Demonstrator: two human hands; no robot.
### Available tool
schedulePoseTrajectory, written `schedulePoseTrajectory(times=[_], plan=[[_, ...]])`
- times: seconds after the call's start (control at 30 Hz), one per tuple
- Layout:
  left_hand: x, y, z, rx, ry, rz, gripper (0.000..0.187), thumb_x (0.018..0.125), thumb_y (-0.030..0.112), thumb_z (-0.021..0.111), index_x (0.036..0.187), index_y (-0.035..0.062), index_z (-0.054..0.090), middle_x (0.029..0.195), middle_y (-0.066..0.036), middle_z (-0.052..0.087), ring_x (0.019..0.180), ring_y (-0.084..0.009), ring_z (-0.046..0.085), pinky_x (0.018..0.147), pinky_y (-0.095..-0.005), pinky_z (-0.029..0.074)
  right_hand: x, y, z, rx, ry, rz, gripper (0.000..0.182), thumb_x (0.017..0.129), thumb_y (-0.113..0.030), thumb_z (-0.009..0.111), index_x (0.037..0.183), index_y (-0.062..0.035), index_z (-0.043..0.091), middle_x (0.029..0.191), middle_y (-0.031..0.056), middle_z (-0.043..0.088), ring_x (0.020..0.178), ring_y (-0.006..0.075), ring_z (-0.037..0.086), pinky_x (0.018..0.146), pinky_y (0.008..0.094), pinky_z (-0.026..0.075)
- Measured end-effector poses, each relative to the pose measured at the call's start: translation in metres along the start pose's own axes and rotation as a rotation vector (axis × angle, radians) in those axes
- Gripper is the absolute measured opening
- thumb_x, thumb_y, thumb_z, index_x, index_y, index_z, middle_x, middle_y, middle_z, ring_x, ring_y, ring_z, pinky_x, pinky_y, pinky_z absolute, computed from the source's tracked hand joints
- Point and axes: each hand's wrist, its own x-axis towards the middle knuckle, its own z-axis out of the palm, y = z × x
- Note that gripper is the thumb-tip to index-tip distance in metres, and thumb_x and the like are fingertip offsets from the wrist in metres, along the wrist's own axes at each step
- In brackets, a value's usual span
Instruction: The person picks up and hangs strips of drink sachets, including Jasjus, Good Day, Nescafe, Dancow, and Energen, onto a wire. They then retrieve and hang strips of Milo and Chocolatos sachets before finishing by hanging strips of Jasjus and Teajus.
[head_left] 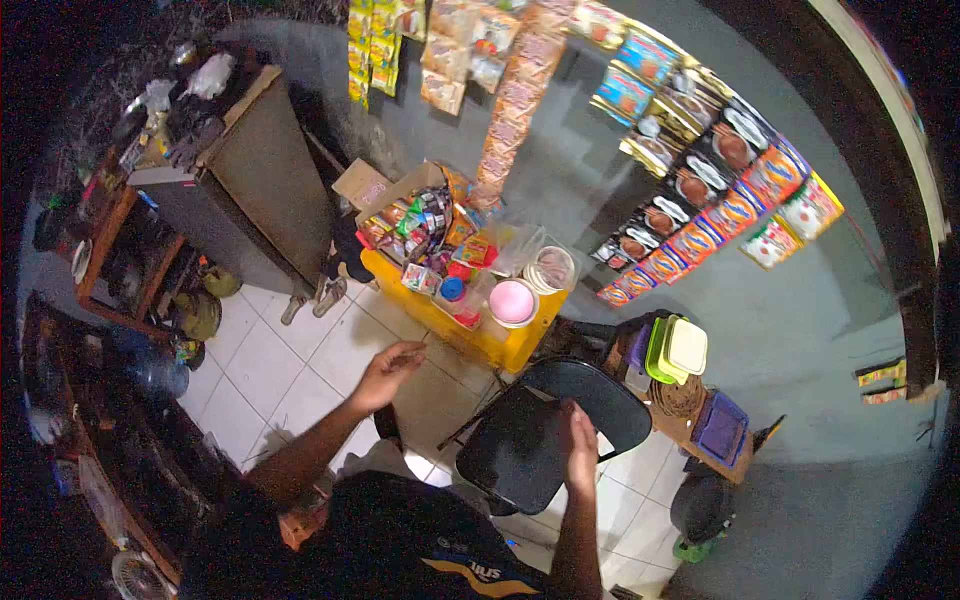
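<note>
My left hand (385, 372) is raised over the tiled floor, its fingers pinched on a thin stick (418, 343) that points toward the yellow table (500, 348). My right hand (578, 440) lies flat on the seat of a black folding chair (530, 450) right in front of me, holding nothing. The chair stands between me and the yellow table. My dark shirt fills the bottom of the view.
The yellow table carries snack packets (425, 225), jars and a pink lid (513, 302). Strips of sachets (700, 200) hang on the grey wall. A wooden cabinet (265, 170) stands at left, stacked plastic boxes (678, 350) and a blue crate (720, 428) at right.
</note>
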Motion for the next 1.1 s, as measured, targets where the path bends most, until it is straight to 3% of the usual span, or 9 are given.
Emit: schedulePoseTrajectory(times=[0.07,0.1,0.3,0.63,0.8,0.87,1.0,1.07,1.1], plan=[[-0.022,0.017,0.009,0.002,0.091,-0.096,0.032,0.091,0.018,0.059,0.120,0.0046,0.055,0.113,-0.005,0.060,0.107,-0.0151,0.055,0.093,-0.0291,0.042,-0.013,0.001,0.003,0.049,0.018,0.065,0.048,0.096,-0.032,0.049,0.132,-0.0002,0.045,0.129,0.0093,0.051,0.118,0.0190,0.047,0.101,0.0317,0.034],[0.026,0.017,-0.071,-0.016,0.079,-0.057,0.032,0.091,0.018,0.059,0.120,0.0046,0.055,0.113,-0.005,0.060,0.107,-0.0151,0.055,0.093,-0.0291,0.042,0.039,-0.011,0.087,0.035,0.029,0.024,0.048,0.096,-0.032,0.049,0.132,-0.0002,0.045,0.129,0.0093,0.051,0.118,0.0190,0.047,0.101,0.0317,0.034],[0.038,0.017,-0.151,0.140,0.160,-0.296,0.036,0.091,0.033,0.054,0.119,0.0093,0.056,0.111,-0.002,0.060,0.104,-0.0137,0.055,0.085,-0.0321,0.042,0.077,-0.019,0.174,-0.133,-0.059,-0.086,0.043,0.097,-0.028,0.047,0.129,0.0013,0.048,0.127,0.0081,0.052,0.117,0.0168,0.047,0.098,0.0266,0.035],[0.143,-0.044,-0.151,-0.028,0.111,-0.196,0.039,0.090,0.032,0.060,0.115,0.0030,0.056,0.109,-0.009,0.061,0.103,-0.0168,0.056,0.088,-0.0295,0.044,0.201,0.039,0.241,-0.077,-0.031,0.216,0.050,0.091,-0.042,0.055,0.128,-0.0073,0.051,0.122,0.0048,0.055,0.112,0.0184,0.052,0.094,0.0386,0.039],[0.197,-0.054,-0.146,-0.063,0.140,-0.312,0.033,0.089,0.022,0.060,0.114,0.0011,0.056,0.110,-0.006,0.060,0.099,-0.0159,0.056,0.090,-0.0290,0.043,0.332,0.070,0.274,-0.192,-0.107,0.164,0.054,0.088,-0.043,0.059,0.126,-0.0045,0.052,0.114,0.0069,0.058,0.100,0.0152,0.056,0.083,0.0275,0.045],[0.218,-0.060,-0.148,-0.096,0.166,-0.293,0.034,0.089,0.023,0.060,0.114,0.0015,0.056,0.110,-0.007,0.060,0.099,-0.0155,0.056,0.090,-0.0291,0.043,0.388,0.090,0.290,-0.151,-0.087,-0.018,0.056,0.087,-0.042,0.062,0.125,-0.0022,0.052,0.112,0.0086,0.059,0.097,0.0141,0.057,0.080,0.0237,0.045],[0.243,-0.093,-0.149,-0.194,0.245,-0.244,0.032,0.089,0.021,0.060,0.115,0.0022,0.056,0.107,-0.007,0.059,0.098,-0.0138,0.054,0.091,-0.0286,0.041,0.472,0.110,0.327,0.047,-0.147,0.172,0.057,0.084,-0.038,0.065,0.124,-0.0009,0.051,0.113,0.0106,0.059,0.099,0.0155,0.057,0.082,0.0252,0.045],[0.251,-0.101,-0.145,-0.179,0.285,-0.317,0.032,0.089,0.019,0.059,0.115,0.0015,0.056,0.106,-0.007,0.059,0.097,-0.0135,0.054,0.090,-0.0283,0.041,0.499,0.133,0.342,-0.617,0.191,-0.371,0.051,0.083,-0.033,0.066,0.121,-0.0016,0.052,0.104,0.0092,0.061,0.092,0.0154,0.058,0.078,0.0250,0.046],[0.253,-0.111,-0.144,-0.180,0.289,-0.328,0.032,0.089,0.019,0.059,0.115,0.0015,0.056,0.106,-0.007,0.059,0.097,-0.0135,0.054,0.090,-0.0283,0.041,0.507,0.134,0.344,-0.619,0.185,-0.362,0.051,0.083,-0.033,0.066,0.121,-0.0016,0.052,0.104,0.0092,0.061,0.092,0.0154,0.058,0.078,0.0250,0.046]])
